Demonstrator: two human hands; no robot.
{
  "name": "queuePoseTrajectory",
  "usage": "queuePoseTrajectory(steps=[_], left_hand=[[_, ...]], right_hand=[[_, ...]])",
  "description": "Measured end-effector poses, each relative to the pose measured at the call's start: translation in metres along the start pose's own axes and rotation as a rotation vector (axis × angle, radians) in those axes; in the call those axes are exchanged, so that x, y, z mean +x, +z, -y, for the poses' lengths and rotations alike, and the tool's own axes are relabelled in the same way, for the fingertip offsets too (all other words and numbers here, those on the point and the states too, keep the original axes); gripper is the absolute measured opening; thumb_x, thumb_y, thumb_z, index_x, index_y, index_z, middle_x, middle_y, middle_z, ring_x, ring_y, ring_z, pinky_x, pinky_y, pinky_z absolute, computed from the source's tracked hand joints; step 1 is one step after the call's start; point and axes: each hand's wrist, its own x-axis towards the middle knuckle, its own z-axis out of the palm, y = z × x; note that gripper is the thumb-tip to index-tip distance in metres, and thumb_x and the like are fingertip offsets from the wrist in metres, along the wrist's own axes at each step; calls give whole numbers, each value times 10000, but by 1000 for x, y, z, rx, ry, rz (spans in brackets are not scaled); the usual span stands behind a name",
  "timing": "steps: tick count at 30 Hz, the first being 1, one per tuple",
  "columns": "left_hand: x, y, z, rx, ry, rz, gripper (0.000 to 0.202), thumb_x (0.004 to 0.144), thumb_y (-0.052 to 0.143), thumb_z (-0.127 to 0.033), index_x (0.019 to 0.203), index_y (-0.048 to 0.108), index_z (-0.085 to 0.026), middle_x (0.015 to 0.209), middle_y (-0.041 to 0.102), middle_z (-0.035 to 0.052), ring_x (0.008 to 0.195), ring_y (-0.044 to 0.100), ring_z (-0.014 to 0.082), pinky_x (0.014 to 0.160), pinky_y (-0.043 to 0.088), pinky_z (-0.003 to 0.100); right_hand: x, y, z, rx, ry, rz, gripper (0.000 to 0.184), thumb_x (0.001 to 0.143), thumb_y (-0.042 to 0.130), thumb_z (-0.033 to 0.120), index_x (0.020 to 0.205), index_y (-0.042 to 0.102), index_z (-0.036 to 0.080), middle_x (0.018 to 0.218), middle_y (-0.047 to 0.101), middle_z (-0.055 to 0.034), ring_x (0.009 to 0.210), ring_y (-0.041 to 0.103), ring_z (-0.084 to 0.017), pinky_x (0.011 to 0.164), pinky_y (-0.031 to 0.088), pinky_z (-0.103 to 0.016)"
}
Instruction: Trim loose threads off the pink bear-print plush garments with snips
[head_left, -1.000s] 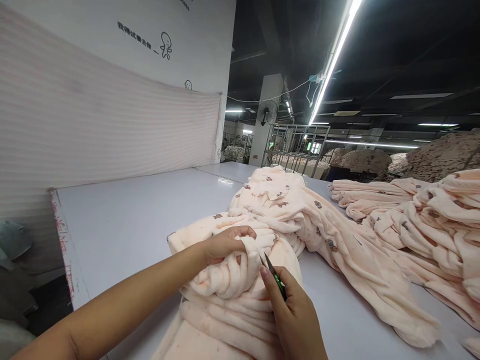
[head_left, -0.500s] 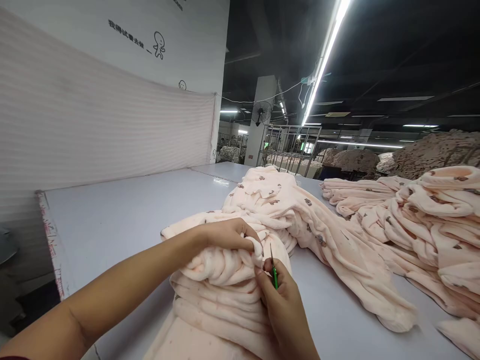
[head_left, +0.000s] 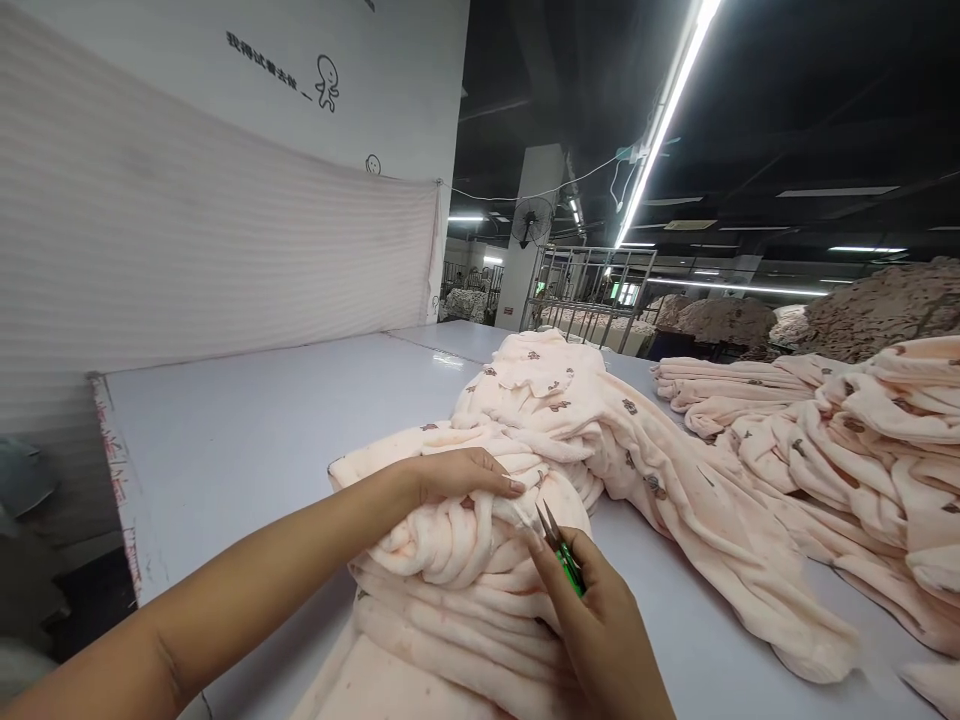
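Observation:
A bunched peach fleece garment [head_left: 450, 590] with small brown bear prints lies on the white table [head_left: 247, 440] in front of me. My left hand [head_left: 457, 476] is closed on a fold at the top of the bunch, pinching the fabric between thumb and fingers. My right hand [head_left: 600, 620] grips small green-handled thread snips [head_left: 559, 545], blades slightly apart and pointing up-left at the pinched fold, a short way from my left fingertips.
More of the same peach fleece trails away across the table [head_left: 600, 420], and a tall stack of it [head_left: 862, 440] sits at the right. A striped fabric sheet [head_left: 210, 270] hangs on the wall at left. A metal cage cart [head_left: 592, 290] and brown heaps stand behind.
My right hand with the snips drew back slightly down and right from the fold, and the blades now show apart. My left hand keeps its hold on the fabric.

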Motion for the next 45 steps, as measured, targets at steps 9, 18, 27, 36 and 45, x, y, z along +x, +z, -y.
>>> queuePoseTrajectory(steps=[9,18,27,36,45], left_hand=[[0,-7,4,-67,-27,20,459,605,694,-505,506,435,-140,449,342,-70,417,234,40,416,118,230],[3,-11,7,-59,-71,67,405,590,728,-462,531,512,-125,462,390,-57,438,277,51,437,157,224],[7,-15,17,-64,-51,110,293,643,688,-418,623,626,-132,451,409,-61,399,248,46,409,169,205],[2,-10,3,241,46,-16,188,718,569,-297,730,627,-118,571,496,-19,487,404,85,459,315,201],[-1,57,-41,928,304,156,147,724,516,-218,866,541,-189,658,537,-23,627,497,148,577,374,245]], right_hand=[[-5,-3,-1,-275,9,72,382,786,403,613,679,472,253,660,540,23,626,462,-174,552,301,-254],[-4,-10,-1,-435,32,145,422,796,314,659,729,480,277,718,588,31,671,544,-188,600,367,-271],[-1,-4,-5,-525,59,149,418,792,279,658,727,463,289,724,597,14,637,554,-219,547,352,-295],[-1,-17,3,-301,68,15,379,801,345,621,726,477,274,631,525,49,624,495,-166,600,352,-253],[-8,-51,22,-202,147,-308,330,779,442,569,721,471,246,579,459,62,584,418,-136,564,297,-224]])
